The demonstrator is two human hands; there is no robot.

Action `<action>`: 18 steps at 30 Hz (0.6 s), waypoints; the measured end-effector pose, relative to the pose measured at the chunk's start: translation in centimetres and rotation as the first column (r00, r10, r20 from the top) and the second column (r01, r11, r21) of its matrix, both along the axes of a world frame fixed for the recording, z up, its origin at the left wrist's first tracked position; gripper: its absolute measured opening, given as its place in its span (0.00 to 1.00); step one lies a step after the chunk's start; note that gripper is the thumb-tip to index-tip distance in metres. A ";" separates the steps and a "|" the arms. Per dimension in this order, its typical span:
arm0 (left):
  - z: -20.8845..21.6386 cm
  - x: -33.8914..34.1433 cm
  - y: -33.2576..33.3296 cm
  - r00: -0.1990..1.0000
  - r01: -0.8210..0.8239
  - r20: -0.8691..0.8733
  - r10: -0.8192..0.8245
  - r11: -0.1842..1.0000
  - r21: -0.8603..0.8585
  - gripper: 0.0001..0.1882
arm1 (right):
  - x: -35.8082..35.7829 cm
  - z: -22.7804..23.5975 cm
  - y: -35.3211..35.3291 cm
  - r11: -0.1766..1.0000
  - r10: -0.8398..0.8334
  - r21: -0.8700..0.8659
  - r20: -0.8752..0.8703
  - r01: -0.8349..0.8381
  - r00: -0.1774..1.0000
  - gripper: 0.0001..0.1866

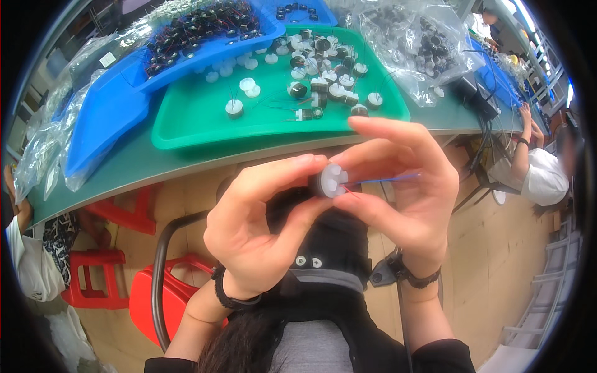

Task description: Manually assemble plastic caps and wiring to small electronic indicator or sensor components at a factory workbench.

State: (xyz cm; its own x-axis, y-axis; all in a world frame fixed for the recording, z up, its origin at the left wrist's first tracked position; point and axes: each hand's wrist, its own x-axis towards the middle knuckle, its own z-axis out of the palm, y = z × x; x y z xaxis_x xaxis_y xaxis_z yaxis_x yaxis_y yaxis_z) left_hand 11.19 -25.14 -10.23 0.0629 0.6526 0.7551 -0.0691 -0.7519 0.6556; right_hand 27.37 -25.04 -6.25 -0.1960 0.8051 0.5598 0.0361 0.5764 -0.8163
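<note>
Between my two hands, above the table's near edge, is a small round black part with a white notched plastic cap. The thumb and forefinger of my left hand pinch its dark side. From the other side, my right hand grips the white cap with thumb and fingertip, its forefinger raised. A red and a blue wire run from the cap toward my right palm. Beyond my hands lies a green tray with several similar capped parts and loose white caps.
A blue tray with a heap of black wired parts overlaps the green tray. Clear plastic bags lie at the back right. Red stools stand at left. Another person sits at the far right.
</note>
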 end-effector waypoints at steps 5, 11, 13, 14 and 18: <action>0.8 0.4 0.4 0.995 0.000 0.098 0.008 0.997 -0.077 0.20 | 0.1 0.0 0.1 1.000 0.015 0.003 -0.023 -0.015 1.000 0.25; 1.0 0.3 0.4 0.983 0.121 0.160 -0.088 0.970 -0.210 0.18 | 0.1 0.1 0.2 0.993 0.050 -0.095 -0.131 -0.062 0.990 0.22; 1.3 0.2 0.4 0.970 0.158 0.218 -0.103 0.955 -0.251 0.16 | 0.0 0.3 0.3 0.988 0.070 -0.126 -0.161 -0.091 0.985 0.22; 1.3 0.0 0.5 0.972 0.154 0.213 -0.096 0.949 -0.276 0.14 | -0.1 0.5 0.5 0.982 0.093 -0.153 -0.124 -0.112 0.988 0.23; 0.9 -0.3 1.3 0.975 0.138 0.211 -0.072 0.938 -0.318 0.10 | 0.0 0.8 2.3 0.984 0.142 -0.108 0.016 -0.140 0.990 0.24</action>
